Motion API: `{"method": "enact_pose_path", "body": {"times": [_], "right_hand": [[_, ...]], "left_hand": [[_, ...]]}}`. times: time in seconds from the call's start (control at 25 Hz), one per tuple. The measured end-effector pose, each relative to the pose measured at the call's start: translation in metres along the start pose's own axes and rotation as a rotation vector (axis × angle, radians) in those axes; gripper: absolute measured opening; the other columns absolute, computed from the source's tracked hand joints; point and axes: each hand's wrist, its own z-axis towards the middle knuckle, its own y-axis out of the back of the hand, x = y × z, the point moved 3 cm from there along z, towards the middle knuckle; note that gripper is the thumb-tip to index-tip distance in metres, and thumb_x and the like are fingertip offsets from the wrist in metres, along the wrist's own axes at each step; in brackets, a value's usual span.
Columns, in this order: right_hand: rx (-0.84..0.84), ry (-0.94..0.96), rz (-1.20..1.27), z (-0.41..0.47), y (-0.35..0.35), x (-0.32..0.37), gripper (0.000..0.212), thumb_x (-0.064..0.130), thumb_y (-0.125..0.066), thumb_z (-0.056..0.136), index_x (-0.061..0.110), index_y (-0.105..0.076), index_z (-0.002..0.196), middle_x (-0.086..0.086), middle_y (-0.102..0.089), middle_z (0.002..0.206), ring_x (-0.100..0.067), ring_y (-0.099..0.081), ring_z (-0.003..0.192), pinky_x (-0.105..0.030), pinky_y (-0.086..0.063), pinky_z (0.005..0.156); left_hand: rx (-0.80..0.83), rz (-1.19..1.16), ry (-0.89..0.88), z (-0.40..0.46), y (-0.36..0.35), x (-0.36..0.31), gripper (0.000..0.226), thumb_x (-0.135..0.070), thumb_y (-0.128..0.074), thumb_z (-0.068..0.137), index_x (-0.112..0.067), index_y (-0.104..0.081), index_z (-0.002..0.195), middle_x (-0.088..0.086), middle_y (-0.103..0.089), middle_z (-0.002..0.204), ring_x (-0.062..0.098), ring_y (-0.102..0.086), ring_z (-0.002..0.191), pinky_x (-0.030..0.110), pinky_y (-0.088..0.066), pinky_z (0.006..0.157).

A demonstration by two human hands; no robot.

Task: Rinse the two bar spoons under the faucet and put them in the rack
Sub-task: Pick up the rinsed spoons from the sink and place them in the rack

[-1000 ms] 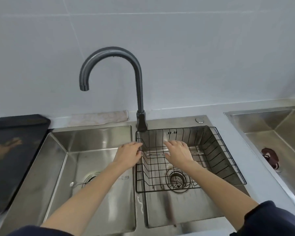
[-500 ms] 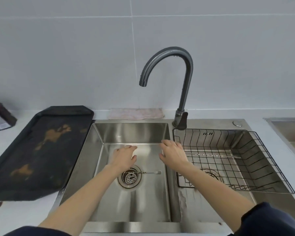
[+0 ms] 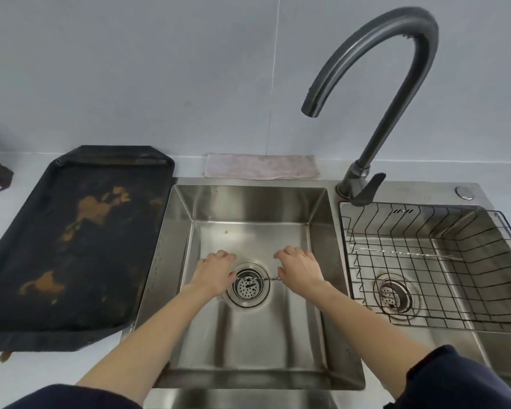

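Hovering both hands over the left basin: left hand (image 3: 216, 273) and right hand (image 3: 300, 268) released, flanking the second bar spoon (image 3: 264, 279) lying across the drain (image 3: 249, 286); first spoon (image 3: 407, 253) resting in the rack (image 3: 484, 261).

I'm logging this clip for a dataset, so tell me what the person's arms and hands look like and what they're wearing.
Both forearms are bare, with dark navy sleeves pushed up near the elbows: the left sleeve and the right sleeve. The left hand and right hand are ungloved, and no rings, watch or bracelets show. The fingers look bare, with nails too small to judge.
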Motion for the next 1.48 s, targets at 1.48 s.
{"method": "enact_pose_path", "body": {"times": [1.48], "right_hand": [[0.062,0.054,-0.06,0.025,-0.023,-0.003,0.03,0.008,-0.043,0.094,0.011,-0.053,0.121,-0.011,-0.053,0.124,-0.03,-0.052,0.116,-0.039,-0.036,0.1]], "left_hand": [[-0.06,-0.011,-0.042,0.032,-0.01,0.012,0.028,-0.022,-0.044,0.094,-0.013,-0.06,0.115,0.009,-0.055,0.12,0.026,-0.047,0.116,0.036,-0.04,0.098]]}}
